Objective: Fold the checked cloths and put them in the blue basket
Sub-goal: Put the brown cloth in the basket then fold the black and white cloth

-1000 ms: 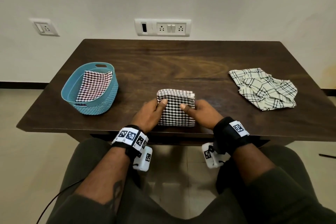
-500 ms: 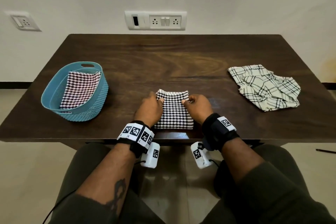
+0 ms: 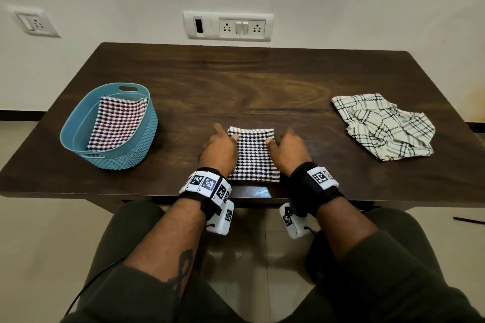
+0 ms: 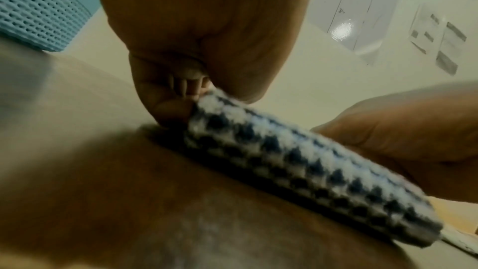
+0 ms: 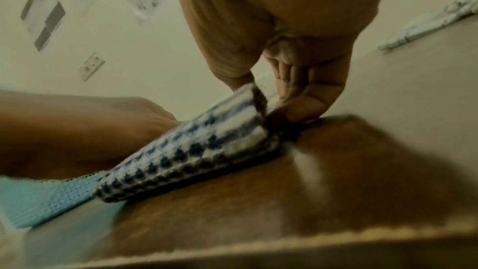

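Head view: the black-and-white folded cloth (image 3: 252, 156) lies flat near the front edge of the counter (image 3: 262, 81). The left hand (image 3: 219, 151) and right hand (image 3: 288, 151) pinch its far corners. A second ago the thumbs lay further down the sides and the far layers gaped; now they are squared, so the fold looks finished and ready to carry. The blue basket (image 3: 131, 155), well to the left, already holds a red checked cloth (image 3: 116, 123); a crumpled plaid cloth (image 3: 385, 126) waits at right.

Left wrist view: the left grip's fingertips (image 4: 170, 114) tuck under the cloth edge, thumb pressing on top.

Right wrist view: the right grip pinches the opposite corner likewise
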Demonstrator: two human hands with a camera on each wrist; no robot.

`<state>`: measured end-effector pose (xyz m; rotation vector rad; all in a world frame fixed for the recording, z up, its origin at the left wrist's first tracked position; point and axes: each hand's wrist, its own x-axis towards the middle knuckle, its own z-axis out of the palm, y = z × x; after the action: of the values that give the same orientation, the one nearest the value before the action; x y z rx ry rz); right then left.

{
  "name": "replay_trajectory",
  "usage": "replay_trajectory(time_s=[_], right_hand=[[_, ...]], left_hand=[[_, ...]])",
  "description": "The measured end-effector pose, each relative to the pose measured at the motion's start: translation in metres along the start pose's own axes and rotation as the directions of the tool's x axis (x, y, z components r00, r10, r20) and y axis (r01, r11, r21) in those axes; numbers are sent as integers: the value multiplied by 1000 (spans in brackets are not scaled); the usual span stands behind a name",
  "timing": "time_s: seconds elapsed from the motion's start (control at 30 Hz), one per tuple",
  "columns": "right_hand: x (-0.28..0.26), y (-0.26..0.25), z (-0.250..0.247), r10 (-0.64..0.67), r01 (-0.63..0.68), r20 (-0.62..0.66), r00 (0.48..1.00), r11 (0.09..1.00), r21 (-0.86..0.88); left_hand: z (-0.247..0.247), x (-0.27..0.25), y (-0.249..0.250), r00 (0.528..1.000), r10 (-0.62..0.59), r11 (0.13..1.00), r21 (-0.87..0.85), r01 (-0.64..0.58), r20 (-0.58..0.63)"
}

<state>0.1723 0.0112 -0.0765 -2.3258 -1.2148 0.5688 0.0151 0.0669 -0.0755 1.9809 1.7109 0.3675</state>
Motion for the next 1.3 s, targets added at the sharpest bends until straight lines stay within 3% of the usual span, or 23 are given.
replay_trajectory(time_s=[0.07, 0.13, 0.23, 0.33, 0.5, 0.73, 0.83, 1.07, 1.17, 1.23, 1.3], right_hand=[[-8, -2, -7, -139, 131, -85, 987, 987, -93], [-18, -6, -8, -355, 327, -105, 929, 920, -215], [-27, -14, 2, -452, 478, 154, 878, 821, -312], [-29, -13, 14, -344, 472, 341, 875, 762, -443], [-23, 1, 24, -173, 353, 376, 910, 799, -487], [-17, -6, 20, -165, 353, 386, 908, 797, -490], [-22, -8, 27, -240, 395, 355, 903, 791, -468], [-25, 0, 32, -152, 322, 391, 908, 849, -420], [-27, -4, 19, -152, 214, 230, 961, 937, -277], [-25, -1, 8, -100, 106, 42, 994, 980, -166], [-26, -4, -3, -37, 38, 13, 999, 995, -91]], left_hand=[[-7, -5, -3, 990, 105, 993, 70, -99, -89], [-11, -12, -9, 941, 299, 937, 233, -259, -158], [2, -18, -14, 852, 524, 780, 395, -485, 12], [18, -20, -20, 827, 528, 729, 398, -557, 192], [24, -18, -29, 877, 415, 772, 415, -480, 243], [16, -5, -25, 870, 345, 774, 417, -476, 353], [18, -11, -25, 884, 364, 779, 424, -462, 294], [20, -11, -31, 897, 297, 824, 387, -413, 327], [8, -14, -23, 924, 238, 900, 289, -326, 301], [1, -13, -19, 974, 175, 965, 173, -199, 148], [1, -11, -14, 999, 48, 994, 92, -50, 25]])
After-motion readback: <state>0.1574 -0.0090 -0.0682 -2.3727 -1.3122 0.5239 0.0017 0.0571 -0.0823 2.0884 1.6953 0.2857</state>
